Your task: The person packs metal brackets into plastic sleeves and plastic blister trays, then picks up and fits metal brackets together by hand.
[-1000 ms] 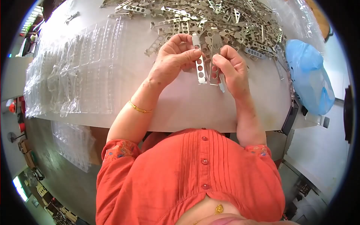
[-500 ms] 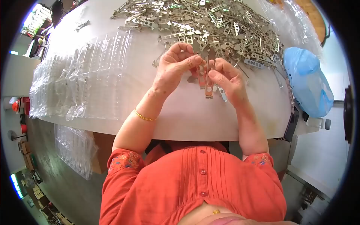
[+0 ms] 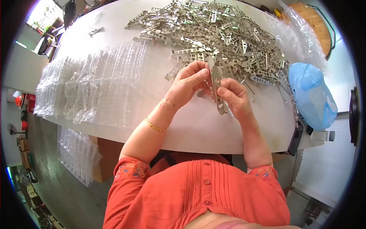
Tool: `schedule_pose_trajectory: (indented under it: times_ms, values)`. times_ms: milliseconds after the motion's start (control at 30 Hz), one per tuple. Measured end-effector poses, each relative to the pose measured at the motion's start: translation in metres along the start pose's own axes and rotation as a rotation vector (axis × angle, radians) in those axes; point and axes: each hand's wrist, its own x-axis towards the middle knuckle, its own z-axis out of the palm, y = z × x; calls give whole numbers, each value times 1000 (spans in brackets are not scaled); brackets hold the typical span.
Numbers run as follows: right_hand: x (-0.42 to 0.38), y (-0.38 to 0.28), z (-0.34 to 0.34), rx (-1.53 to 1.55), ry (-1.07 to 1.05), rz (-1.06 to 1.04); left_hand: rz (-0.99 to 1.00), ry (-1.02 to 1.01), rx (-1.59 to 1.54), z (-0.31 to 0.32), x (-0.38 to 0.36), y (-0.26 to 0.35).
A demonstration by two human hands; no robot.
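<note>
Thin metal strips with holes (image 3: pixel 219 95) stand between my two hands, held nearly upright in front of the heap. My left hand (image 3: pixel 188 84) is closed, with thumb and fingers pinched at the strips' left side. On the other side my right hand (image 3: pixel 234 97) grips the strips between thumb and bent fingers. A large heap of similar perforated metal strips (image 3: pixel 236 42) lies just beyond my hands on the pale table. How many strips are in my grip cannot be made out.
Clear plastic trays (image 3: pixel 89 84) are stacked on the table (image 3: pixel 183 133) at the left. A blue plastic bag (image 3: pixel 312 95) sits at the right edge, with clear plastic sheeting (image 3: pixel 297 34) behind it. One small metal piece (image 3: pixel 96 31) lies apart at the back left.
The view has shifted, so the table and heap appear lower. The strips, spread between my hands before, are now drawn together, and my hands are closer to each other.
</note>
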Motion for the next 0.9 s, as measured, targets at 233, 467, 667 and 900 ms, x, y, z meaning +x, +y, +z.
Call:
schedule_pose_trajectory:
  times_ms: [233, 467, 667, 900]
  values:
    - [1, 5, -6, 283, -7, 63, -69, -49, 68, -2, 0, -10]
    - [3, 3, -5, 255, -132, 65, -97, -188, 7, -8, 0, -5]
    - [4, -2, 3, 207, -129, 33, -45, 26, 23, -4, 1, -2]
    - [4, 2, 0, -80, 56, -52, 8, 168, 113, -8, 5, -1]
